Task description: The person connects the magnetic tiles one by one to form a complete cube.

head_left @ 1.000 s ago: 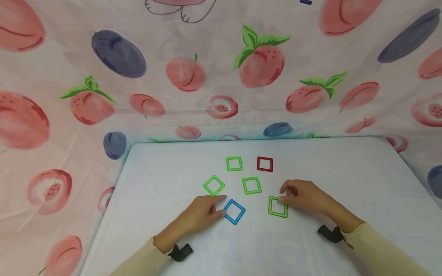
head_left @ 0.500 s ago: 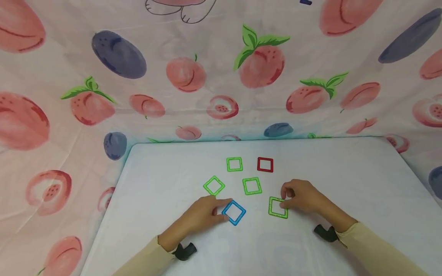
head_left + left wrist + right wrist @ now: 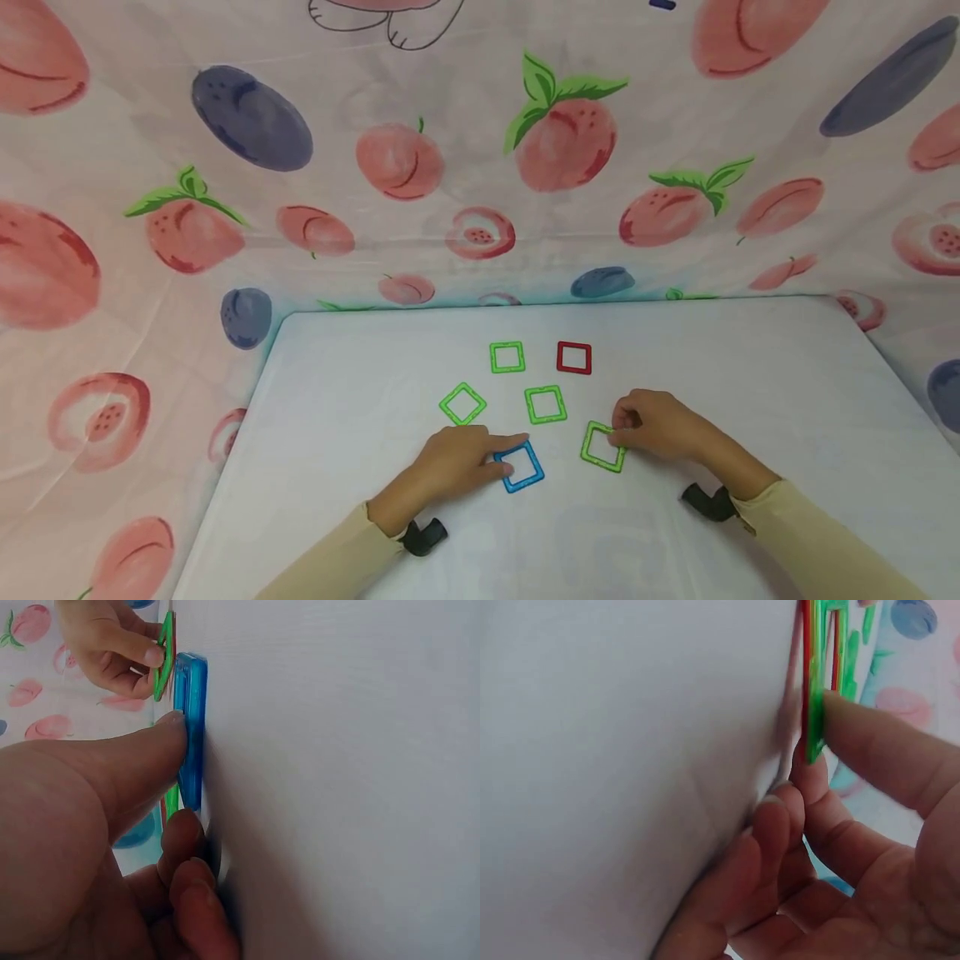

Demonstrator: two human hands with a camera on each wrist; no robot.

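Low on the white table lies a blue square magnetic tile (image 3: 520, 467), a hollow frame. My left hand (image 3: 457, 461) holds it at its left side, thumb on the frame and index finger stretched along the far edge. In the left wrist view the thumb presses the blue tile (image 3: 193, 727). To the right, my right hand (image 3: 660, 427) pinches the right side of a green square magnetic tile (image 3: 588, 446) between thumb and index finger. Close up in the right wrist view, a red edge (image 3: 805, 667) shows against that green tile (image 3: 815, 712); whether it is a second tile is unclear.
Beyond the hands lie three more green square tiles: a left one (image 3: 462, 404) turned cornerwise, a middle one (image 3: 546, 404) and a far one (image 3: 507, 357). A red square tile (image 3: 574, 357) lies beside the far one. A fruit-print cloth (image 3: 420, 242) hangs behind the table (image 3: 750, 350).
My left hand has moved right and pushed its fingers over the blue tile, which has turned and shifted slightly right. The green tile at my right hand has tilted or turned a little.
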